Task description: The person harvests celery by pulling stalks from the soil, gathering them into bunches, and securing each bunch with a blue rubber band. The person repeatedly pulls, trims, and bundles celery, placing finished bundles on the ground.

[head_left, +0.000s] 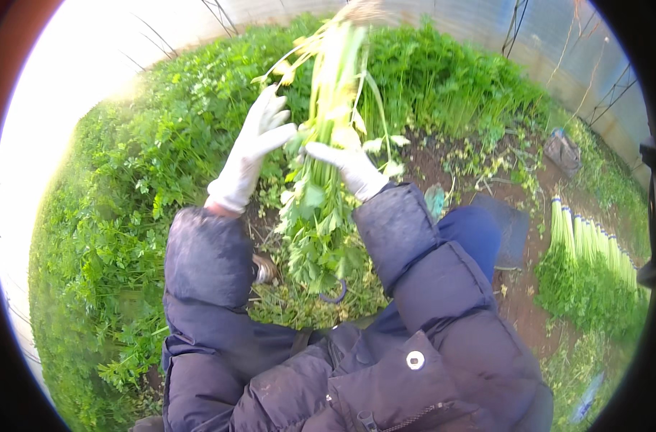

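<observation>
Head view shows a person in a dark padded jacket (pixel 428 317) holding a bunch of leafy green stalks (pixel 326 165) upside down above the ground, roots far and high, leaves hanging near the lap. The right hand (pixel 349 167), in a pale glove, is closed round the middle of the bunch and bears it. The left hand (pixel 256 147), gloved alike, is spread open with fingers loose, touching the stalks from the left side; it grips nothing firmly.

By the look of it, the step in hand is cleaning the bunch: yellowed leaves (pixel 299 61) show near the root end. The next move would call for the left hand to pinch single spoiled leaves without loosening the right hand's hold.

A row of tied bundles (pixel 590 248) lies on bare soil (pixel 515 288) at the right, beside a dark flat mat (pixel 511 230). Growing plants (pixel 126 216) fill the left. Strong glare washes out the far left, the root end is blurred, and a small dark ring (pixel 335 294) under the leaves cannot be identified.
</observation>
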### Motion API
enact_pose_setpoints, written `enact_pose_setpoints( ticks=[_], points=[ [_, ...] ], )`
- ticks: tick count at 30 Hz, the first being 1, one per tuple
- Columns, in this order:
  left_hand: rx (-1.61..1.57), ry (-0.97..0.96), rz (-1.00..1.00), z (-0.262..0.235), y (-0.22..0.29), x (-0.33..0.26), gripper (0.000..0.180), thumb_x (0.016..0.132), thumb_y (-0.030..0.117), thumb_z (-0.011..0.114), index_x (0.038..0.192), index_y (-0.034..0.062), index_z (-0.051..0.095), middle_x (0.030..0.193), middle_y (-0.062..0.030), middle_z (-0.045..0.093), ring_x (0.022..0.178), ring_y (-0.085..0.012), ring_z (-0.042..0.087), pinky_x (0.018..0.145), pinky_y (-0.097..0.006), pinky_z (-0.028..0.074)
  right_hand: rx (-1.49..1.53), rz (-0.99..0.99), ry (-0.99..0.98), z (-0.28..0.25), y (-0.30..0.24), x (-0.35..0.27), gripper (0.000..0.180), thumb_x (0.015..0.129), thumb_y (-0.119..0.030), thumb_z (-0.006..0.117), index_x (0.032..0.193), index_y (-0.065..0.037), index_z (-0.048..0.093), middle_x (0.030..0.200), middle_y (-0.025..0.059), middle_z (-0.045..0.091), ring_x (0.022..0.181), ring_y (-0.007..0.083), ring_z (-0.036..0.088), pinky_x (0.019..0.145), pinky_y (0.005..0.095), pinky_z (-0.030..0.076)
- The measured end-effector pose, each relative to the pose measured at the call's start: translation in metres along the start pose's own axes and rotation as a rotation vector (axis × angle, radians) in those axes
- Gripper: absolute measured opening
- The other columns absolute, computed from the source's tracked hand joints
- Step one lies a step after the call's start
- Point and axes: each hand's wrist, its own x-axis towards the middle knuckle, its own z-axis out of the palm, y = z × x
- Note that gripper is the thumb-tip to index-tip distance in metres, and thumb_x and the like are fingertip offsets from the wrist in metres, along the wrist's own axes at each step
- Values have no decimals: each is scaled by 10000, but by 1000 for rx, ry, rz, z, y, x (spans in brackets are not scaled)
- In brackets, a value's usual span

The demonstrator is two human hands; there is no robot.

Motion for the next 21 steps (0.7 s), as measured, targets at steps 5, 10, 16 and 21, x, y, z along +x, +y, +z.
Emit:
enact_pose_setpoints(
  ticks=[5,10,16,21],
  points=[
    [-127,-154,-375,-11,-78,-55,923,890,364,688,1607,33,210,1577,-148,393,1406,-264,422,1193,-385,289,263,9,151,-8,11,2,593,926,-151,697,1464,-35,475,1285,138,641,1082,255,678,902,385,583],
    [-360,-36,-678,35,-113,-100,637,846,95,763,1424,30,502,1298,-80,617,1125,-198,625,985,-353,514,253,-64,251,-7,35,4,620,903,-122,677,1467,-12,447,1330,147,601,1138,232,639,931,362,560],
    [-176,203,-878,40,-208,-132,219,857,99,733,1057,10,743,960,-54,737,875,-166,680,852,-304,545,-21,282,373,-73,142,-44,732,842,-279,798,1453,-22,485,1313,170,632,1187,283,628,1050,407,504],
    [-244,-86,-1429,59,-267,-189,493,883,346,748,1288,74,671,1260,-42,686,1167,-177,595,1070,-327,407,223,1196,541,-84,259,-160,928,919,-649,612,1582,-67,324,1652,175,281,1528,299,252,1240,455,196]
  ],
)
